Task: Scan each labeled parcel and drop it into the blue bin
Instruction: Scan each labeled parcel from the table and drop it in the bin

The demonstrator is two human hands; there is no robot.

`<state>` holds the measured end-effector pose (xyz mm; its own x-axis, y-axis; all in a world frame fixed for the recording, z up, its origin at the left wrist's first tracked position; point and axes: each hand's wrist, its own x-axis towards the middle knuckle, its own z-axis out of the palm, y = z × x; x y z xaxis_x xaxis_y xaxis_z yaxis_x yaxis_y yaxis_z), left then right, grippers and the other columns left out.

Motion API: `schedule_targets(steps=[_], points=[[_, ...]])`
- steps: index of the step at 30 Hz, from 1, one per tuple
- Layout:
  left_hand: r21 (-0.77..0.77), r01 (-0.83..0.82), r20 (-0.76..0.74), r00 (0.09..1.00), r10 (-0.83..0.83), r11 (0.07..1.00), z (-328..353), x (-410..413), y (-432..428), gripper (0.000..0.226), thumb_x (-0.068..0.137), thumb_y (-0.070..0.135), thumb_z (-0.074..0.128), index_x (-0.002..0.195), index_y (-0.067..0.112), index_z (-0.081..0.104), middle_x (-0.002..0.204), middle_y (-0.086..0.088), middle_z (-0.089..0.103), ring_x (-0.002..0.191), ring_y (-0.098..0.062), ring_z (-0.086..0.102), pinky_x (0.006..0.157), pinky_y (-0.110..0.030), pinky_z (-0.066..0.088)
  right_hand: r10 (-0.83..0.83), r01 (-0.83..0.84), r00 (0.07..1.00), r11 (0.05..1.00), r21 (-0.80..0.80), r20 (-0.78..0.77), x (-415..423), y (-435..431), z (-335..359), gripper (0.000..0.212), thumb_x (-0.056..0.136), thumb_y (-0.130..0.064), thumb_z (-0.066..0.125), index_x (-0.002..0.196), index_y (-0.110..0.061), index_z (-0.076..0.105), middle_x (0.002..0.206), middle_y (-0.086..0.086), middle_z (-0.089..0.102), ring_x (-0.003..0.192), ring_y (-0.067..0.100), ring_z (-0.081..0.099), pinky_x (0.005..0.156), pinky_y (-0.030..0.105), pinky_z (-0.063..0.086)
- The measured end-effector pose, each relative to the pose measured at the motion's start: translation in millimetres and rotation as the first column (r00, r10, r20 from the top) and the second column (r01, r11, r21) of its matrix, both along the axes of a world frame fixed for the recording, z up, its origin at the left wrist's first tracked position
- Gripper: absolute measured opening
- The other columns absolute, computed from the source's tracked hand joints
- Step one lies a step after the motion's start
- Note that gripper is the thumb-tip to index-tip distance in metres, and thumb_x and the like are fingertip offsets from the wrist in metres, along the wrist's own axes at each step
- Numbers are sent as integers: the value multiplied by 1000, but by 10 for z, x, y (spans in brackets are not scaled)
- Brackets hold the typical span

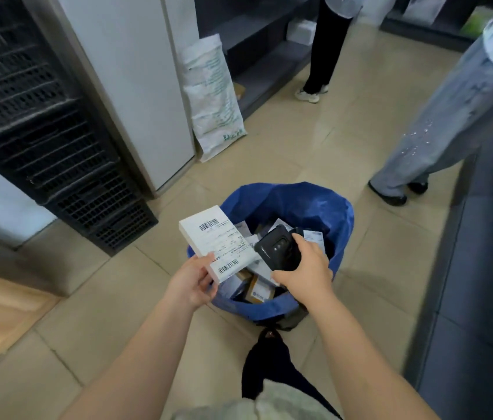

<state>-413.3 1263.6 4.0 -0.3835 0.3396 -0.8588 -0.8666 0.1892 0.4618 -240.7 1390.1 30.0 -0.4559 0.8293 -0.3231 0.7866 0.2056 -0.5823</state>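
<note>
A flat white parcel [216, 241] with a barcoded shipping label faces up, gripped at its near corner by my left hand [192, 284]. It hangs over the left rim of the blue bin [314, 204], which stands on the tiled floor and holds several labeled parcels [257, 291]. My right hand [305, 268] grips a black handheld scanner [277, 248] over the bin's mouth, right beside the parcel's label.
A black perforated crate stack [57, 153] and a white cabinet [136, 86] stand to the left. A white woven sack [213, 98] leans against shelving behind the bin. Two people [439, 131] stand at the back right. A dark counter [487, 268] runs along the right.
</note>
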Motion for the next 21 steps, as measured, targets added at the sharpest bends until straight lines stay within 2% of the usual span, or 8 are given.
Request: schedule_targets(steps=[2, 6, 9, 11, 15, 21], points=[[-26, 34, 8, 999, -34, 999, -30, -38, 372, 21, 93, 19, 66, 113, 23, 59, 65, 5, 72, 74, -11, 61, 64, -26, 44, 12, -12, 1000, 1000, -17, 2, -66, 397, -22, 87, 75, -33, 79, 149, -33, 33, 144, -1, 39, 133, 25, 35, 103, 44, 34], [-52, 44, 77, 996, -40, 998, -189, -108, 1041, 30, 90, 17, 69, 120, 18, 63, 87, -2, 74, 89, -17, 66, 72, -34, 48, 19, -19, 1000, 998, -62, 4, -245, 1018, -155, 83, 75, -33, 80, 146, -32, 36, 141, -1, 40, 132, 26, 37, 106, 47, 35], [-90, 60, 194, 980, -41, 994, -328, -135, 1381, 19, 91, 17, 68, 109, 14, 61, 93, -5, 71, 88, -19, 64, 89, -33, 45, 11, -10, 1000, 993, -120, 7, -342, 1269, -344, 83, 75, -33, 80, 145, -35, 37, 138, -1, 42, 130, 26, 39, 107, 48, 36], [-125, 75, 250, 967, -42, 989, -431, -182, 1531, 16, 91, 16, 69, 104, 13, 59, 96, -6, 70, 89, -19, 64, 94, -32, 44, 14, -9, 999, 986, -168, 33, -370, 1384, -470, 87, 75, -33, 81, 148, -34, 34, 141, -1, 42, 131, 26, 39, 108, 45, 36], [-182, 180, 238, 962, -134, 967, -693, -343, 1873, 22, 91, 15, 68, 111, 15, 60, 91, -6, 71, 85, -18, 65, 76, -31, 47, -37, 58, 994, 978, -202, 107, -427, 1630, -760, 90, 74, -34, 81, 150, -31, 33, 143, 0, 41, 131, 26, 38, 105, 44, 36], [-290, 344, 243, 929, -279, 893, -1278, -574, 2405, 27, 90, 14, 69, 115, 20, 62, 97, -4, 69, 85, -17, 65, 65, -32, 46, -117, 170, 967, 958, -230, 228, -588, 2025, -1276, 92, 72, -38, 83, 150, -33, 34, 142, 0, 43, 130, 27, 39, 104, 45, 37]])
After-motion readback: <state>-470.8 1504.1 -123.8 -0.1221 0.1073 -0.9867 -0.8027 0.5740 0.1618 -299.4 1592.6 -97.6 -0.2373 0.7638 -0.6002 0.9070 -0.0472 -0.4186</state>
